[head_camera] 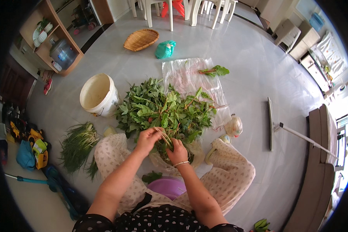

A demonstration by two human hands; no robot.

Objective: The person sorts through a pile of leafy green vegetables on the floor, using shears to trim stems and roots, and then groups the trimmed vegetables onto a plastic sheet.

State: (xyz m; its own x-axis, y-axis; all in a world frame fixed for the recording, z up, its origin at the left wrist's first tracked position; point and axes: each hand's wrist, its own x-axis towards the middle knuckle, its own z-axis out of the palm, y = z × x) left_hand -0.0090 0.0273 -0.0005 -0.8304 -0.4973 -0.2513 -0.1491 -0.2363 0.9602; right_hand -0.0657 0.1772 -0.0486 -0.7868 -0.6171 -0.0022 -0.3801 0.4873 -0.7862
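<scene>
A big heap of leafy greens [165,110], some with reddish stems, lies on the floor in front of me. Over its near edge, my left hand [148,140] pinches the pale ends of a few thin stems [166,137]. My right hand [177,150], with a bracelet at the wrist, closes around the same stems lower down. Beneath my hands is a clear plastic bag [197,155] with greens in it. A purple basin [166,187] sits between my legs, with a dark leaf [151,177] beside it. Fine-leaved green stalks [79,146] lie at the left.
A white bucket [100,94] stands left of the heap. Beyond are a plastic sheet [188,76] bearing a leafy stem [217,71], a woven basket [141,40] and a green bag [165,49]. A knotted bag [234,126] and a floor squeegee [270,124] are at the right.
</scene>
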